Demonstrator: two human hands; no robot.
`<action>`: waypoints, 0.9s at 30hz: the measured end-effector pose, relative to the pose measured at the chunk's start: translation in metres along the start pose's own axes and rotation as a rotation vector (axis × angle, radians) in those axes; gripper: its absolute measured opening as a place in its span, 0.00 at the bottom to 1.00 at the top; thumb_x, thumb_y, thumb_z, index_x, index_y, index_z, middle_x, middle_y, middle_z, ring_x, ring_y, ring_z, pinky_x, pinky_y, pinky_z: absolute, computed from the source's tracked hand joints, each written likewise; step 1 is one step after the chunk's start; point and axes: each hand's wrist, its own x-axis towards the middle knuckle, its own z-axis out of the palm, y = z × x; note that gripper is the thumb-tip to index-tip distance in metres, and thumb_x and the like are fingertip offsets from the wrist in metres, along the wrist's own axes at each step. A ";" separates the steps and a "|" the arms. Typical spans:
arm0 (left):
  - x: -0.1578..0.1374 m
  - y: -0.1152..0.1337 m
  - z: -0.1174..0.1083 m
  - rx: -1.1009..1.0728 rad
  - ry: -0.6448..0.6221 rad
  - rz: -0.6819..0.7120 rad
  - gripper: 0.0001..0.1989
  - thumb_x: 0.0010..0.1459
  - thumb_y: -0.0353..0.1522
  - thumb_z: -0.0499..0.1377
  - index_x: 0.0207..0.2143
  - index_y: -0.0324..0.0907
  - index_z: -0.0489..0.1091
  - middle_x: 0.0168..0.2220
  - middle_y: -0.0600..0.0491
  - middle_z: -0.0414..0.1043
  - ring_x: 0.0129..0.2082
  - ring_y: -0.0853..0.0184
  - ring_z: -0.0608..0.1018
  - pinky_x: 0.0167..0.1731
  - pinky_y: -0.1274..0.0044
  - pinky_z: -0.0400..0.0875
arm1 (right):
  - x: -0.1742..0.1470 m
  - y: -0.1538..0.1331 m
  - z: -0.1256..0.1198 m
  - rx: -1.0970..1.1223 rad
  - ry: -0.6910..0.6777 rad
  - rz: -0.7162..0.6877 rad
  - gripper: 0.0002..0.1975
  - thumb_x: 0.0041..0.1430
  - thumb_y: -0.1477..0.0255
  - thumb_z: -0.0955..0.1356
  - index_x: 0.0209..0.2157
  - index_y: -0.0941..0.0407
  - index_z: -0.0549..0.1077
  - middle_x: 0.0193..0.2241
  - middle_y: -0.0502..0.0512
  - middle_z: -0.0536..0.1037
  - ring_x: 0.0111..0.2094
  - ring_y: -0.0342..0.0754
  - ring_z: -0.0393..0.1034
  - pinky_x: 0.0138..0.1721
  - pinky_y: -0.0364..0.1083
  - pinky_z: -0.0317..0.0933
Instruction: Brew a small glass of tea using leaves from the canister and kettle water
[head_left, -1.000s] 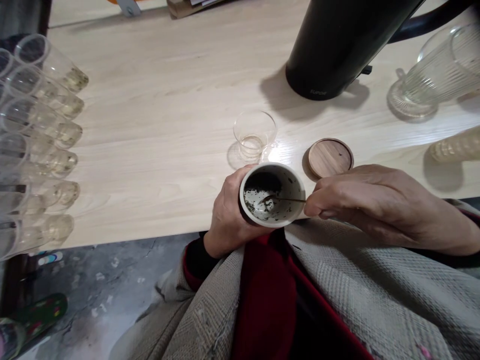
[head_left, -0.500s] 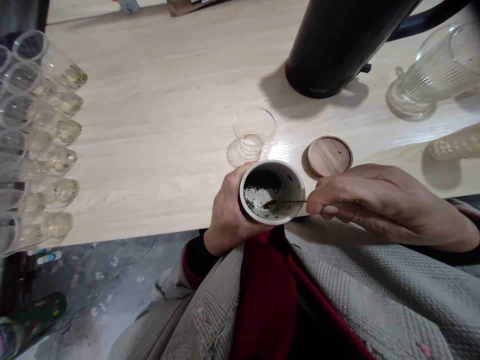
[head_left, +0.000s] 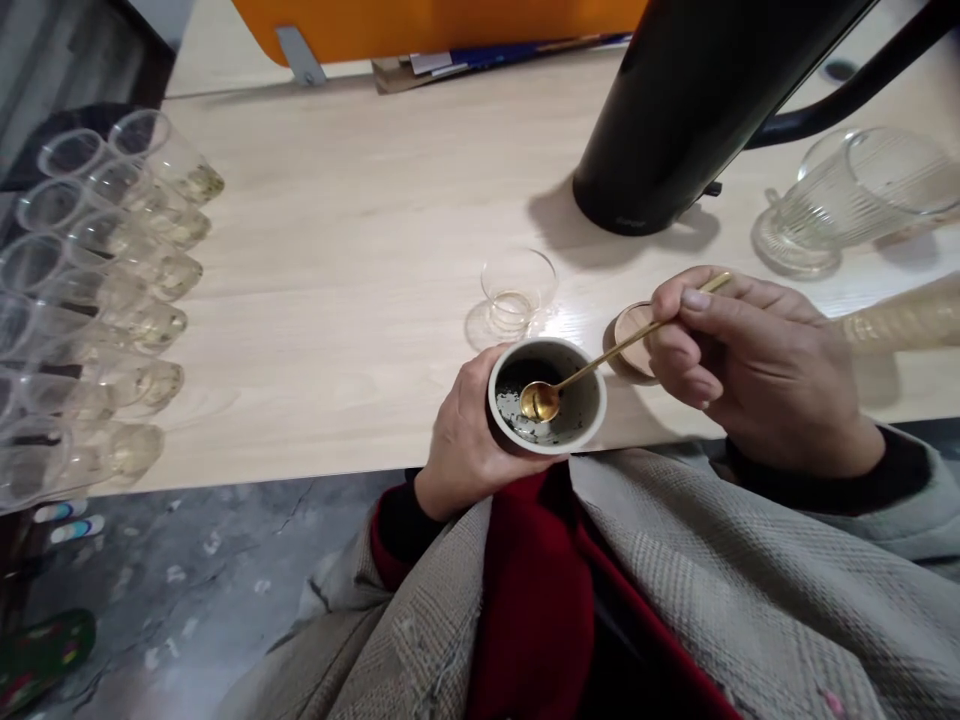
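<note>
My left hand [head_left: 466, 440] grips a white tea canister [head_left: 546, 397] at the table's near edge, its open mouth tilted toward me, with dark tea leaves inside. My right hand [head_left: 739, 362] pinches the handle of a gold spoon [head_left: 600, 367]; the spoon's bowl rests inside the canister. A round wooden lid [head_left: 628, 330] lies on the table just right of the canister, partly hidden behind my right hand. A small clear glass cup [head_left: 517, 291] stands just beyond the canister.
A black kettle [head_left: 690, 100] stands at the back right. A ribbed glass pitcher [head_left: 847, 205] sits to its right. Several clear glasses [head_left: 97, 300] are lined up along the left edge. An orange panel [head_left: 420, 25] borders the far side of the wooden table [head_left: 337, 250].
My right hand has lifted and turned the spoon so its handle angles up over the wooden lid. The view has shifted, showing more of the far table edge.
</note>
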 end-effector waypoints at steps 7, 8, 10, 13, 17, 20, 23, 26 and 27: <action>0.000 -0.003 0.001 -0.011 0.018 0.013 0.53 0.47 0.54 0.76 0.68 0.48 0.58 0.60 0.42 0.74 0.59 0.48 0.80 0.57 0.56 0.79 | 0.012 -0.007 0.000 0.047 0.148 -0.114 0.04 0.65 0.72 0.73 0.34 0.56 0.76 0.20 0.45 0.69 0.15 0.37 0.58 0.15 0.39 0.52; 0.000 -0.004 0.001 -0.004 0.018 0.012 0.53 0.46 0.54 0.76 0.68 0.47 0.58 0.60 0.41 0.74 0.59 0.48 0.80 0.57 0.56 0.79 | 0.012 -0.010 0.000 0.041 0.174 -0.138 0.04 0.65 0.73 0.72 0.34 0.56 0.76 0.21 0.45 0.69 0.16 0.37 0.58 0.15 0.39 0.52; 0.000 -0.004 0.001 0.012 0.014 0.009 0.53 0.46 0.54 0.76 0.68 0.47 0.58 0.60 0.40 0.73 0.59 0.47 0.80 0.58 0.55 0.79 | 0.011 -0.014 0.003 0.031 0.220 -0.220 0.04 0.66 0.74 0.71 0.35 0.55 0.77 0.21 0.46 0.70 0.17 0.38 0.60 0.16 0.40 0.53; -0.001 -0.005 0.002 0.015 0.013 0.013 0.53 0.45 0.53 0.77 0.67 0.46 0.59 0.60 0.40 0.74 0.59 0.47 0.80 0.57 0.54 0.79 | 0.005 -0.015 0.011 -0.027 0.296 -0.429 0.07 0.69 0.76 0.69 0.36 0.54 0.79 0.24 0.48 0.71 0.20 0.40 0.64 0.18 0.42 0.57; -0.001 -0.005 0.002 0.005 0.013 0.003 0.53 0.45 0.52 0.77 0.67 0.47 0.60 0.60 0.40 0.74 0.59 0.47 0.80 0.57 0.54 0.79 | 0.005 0.003 0.015 -0.322 0.196 -0.617 0.07 0.72 0.73 0.68 0.42 0.50 0.80 0.27 0.48 0.75 0.24 0.41 0.70 0.25 0.44 0.65; -0.001 -0.005 0.001 0.009 0.010 -0.005 0.52 0.46 0.52 0.77 0.67 0.47 0.60 0.60 0.40 0.73 0.60 0.47 0.79 0.57 0.54 0.79 | 0.013 0.018 0.010 -0.572 0.011 -0.611 0.06 0.72 0.72 0.68 0.44 0.51 0.80 0.27 0.47 0.76 0.24 0.41 0.71 0.26 0.43 0.66; -0.001 -0.003 0.001 -0.010 0.003 -0.023 0.52 0.46 0.52 0.77 0.67 0.47 0.59 0.61 0.40 0.73 0.60 0.46 0.79 0.57 0.54 0.78 | 0.017 0.024 0.004 -0.569 0.060 -0.619 0.06 0.73 0.70 0.68 0.44 0.52 0.79 0.27 0.48 0.76 0.25 0.41 0.71 0.26 0.43 0.68; -0.001 -0.001 0.000 -0.018 -0.014 -0.057 0.52 0.47 0.51 0.77 0.67 0.46 0.59 0.62 0.40 0.72 0.61 0.46 0.78 0.59 0.54 0.77 | 0.013 0.023 0.003 -0.533 0.115 -0.674 0.07 0.72 0.71 0.68 0.44 0.50 0.80 0.28 0.48 0.76 0.24 0.42 0.71 0.25 0.43 0.67; -0.001 -0.001 0.000 -0.019 -0.017 -0.063 0.51 0.47 0.51 0.77 0.67 0.46 0.59 0.62 0.40 0.72 0.62 0.46 0.77 0.60 0.54 0.76 | 0.012 0.022 0.004 -0.527 0.127 -0.713 0.07 0.72 0.72 0.68 0.44 0.50 0.81 0.28 0.47 0.76 0.24 0.41 0.71 0.25 0.43 0.67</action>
